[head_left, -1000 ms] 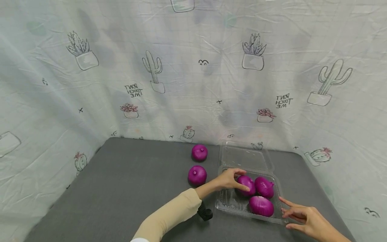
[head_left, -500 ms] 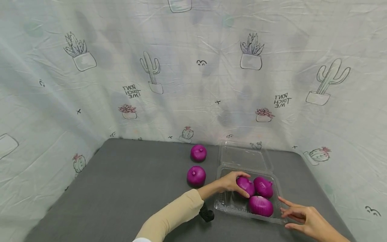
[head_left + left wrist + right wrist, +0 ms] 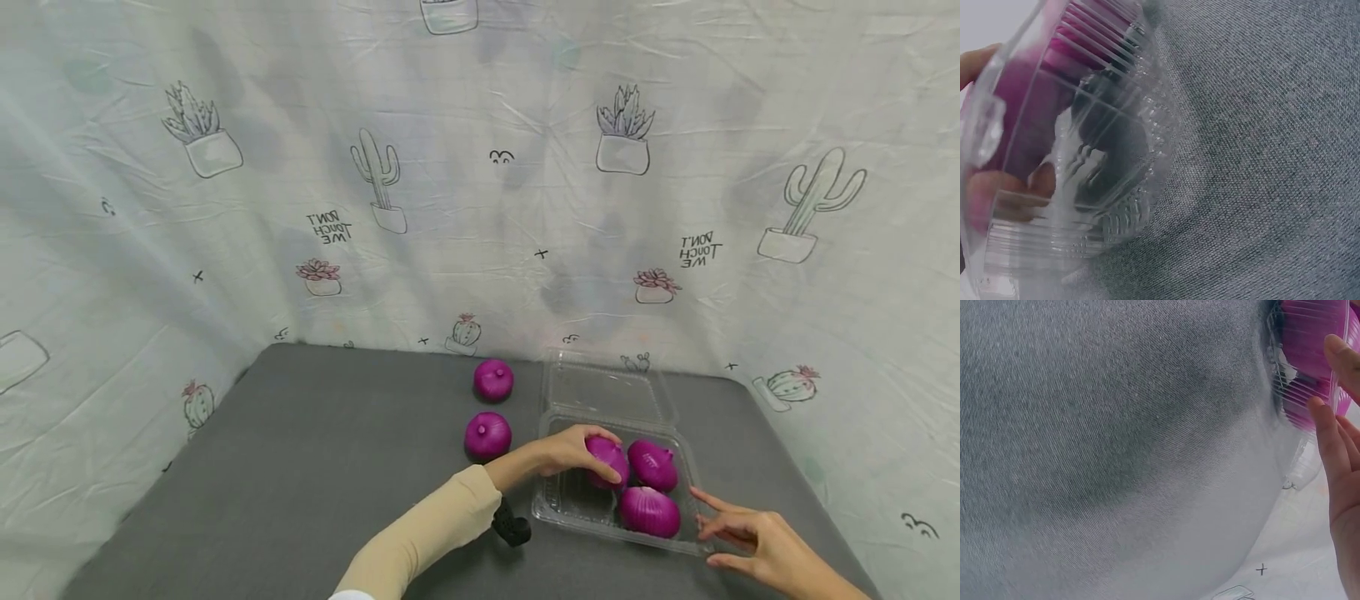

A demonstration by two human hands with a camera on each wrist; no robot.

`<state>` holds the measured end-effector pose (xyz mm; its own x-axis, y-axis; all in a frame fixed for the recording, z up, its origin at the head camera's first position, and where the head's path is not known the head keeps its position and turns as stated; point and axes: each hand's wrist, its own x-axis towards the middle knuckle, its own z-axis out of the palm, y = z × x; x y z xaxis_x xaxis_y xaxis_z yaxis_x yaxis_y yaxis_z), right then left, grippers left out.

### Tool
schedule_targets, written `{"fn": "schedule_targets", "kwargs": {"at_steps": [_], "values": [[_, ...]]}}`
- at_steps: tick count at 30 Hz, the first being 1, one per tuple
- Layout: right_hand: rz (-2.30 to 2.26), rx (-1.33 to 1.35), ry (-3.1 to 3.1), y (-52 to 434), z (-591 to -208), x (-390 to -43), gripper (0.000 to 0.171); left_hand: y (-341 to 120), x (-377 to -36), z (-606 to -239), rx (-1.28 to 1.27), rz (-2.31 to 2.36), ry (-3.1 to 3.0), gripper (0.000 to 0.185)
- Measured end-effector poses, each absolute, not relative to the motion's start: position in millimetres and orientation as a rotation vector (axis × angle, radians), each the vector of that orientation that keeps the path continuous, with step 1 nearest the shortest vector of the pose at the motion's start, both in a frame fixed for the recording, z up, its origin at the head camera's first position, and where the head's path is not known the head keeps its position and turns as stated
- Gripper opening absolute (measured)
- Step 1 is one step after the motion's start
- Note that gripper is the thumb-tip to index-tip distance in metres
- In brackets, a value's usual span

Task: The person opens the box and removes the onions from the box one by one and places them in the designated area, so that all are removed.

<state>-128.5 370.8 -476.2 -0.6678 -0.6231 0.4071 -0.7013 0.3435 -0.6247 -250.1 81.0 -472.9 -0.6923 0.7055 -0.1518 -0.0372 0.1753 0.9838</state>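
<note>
Head: inside the clear container (image 3: 581, 524), a purple onion (image 3: 610, 457) is gripped by the curled fingers of the left hand (image 3: 572, 450). Left wrist: it is seen through the container's wall. Right wrist: the container's side is touched by the right hand (image 3: 1343, 478), fingers loosely straight, presumably for steadiness.

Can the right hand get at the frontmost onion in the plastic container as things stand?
Probably yes. The right hand is beside the container, near the frontmost onion; the lid is open and the left hand grips another onion, leaving only the side wall between.
</note>
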Motion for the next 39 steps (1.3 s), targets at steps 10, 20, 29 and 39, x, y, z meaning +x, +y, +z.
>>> {"fn": "schedule_targets", "kwargs": {"at_steps": [10,20,29,39], "values": [[1.176,1.318,-2.505,370.3,-467.4,-136.7,0.03,77.3,-252.4,-470.9,0.597,1.678,1.737,0.05],[1.104,1.337,-2.495,371.3,-465.8,-139.3,0.034,66.3,-253.9,-460.9,0.841,1.672,1.874,0.06],[1.084,1.325,-2.497,372.6,-464.3,-139.8,0.035,52.4,-254.3,-447.0,0.94,1.728,1.848,0.06],[1.154,1.36,-2.478,370.2,-467.8,-139.2,0.034,17.0,-250.3,-437.6,0.915,1.774,1.839,0.053]]}}
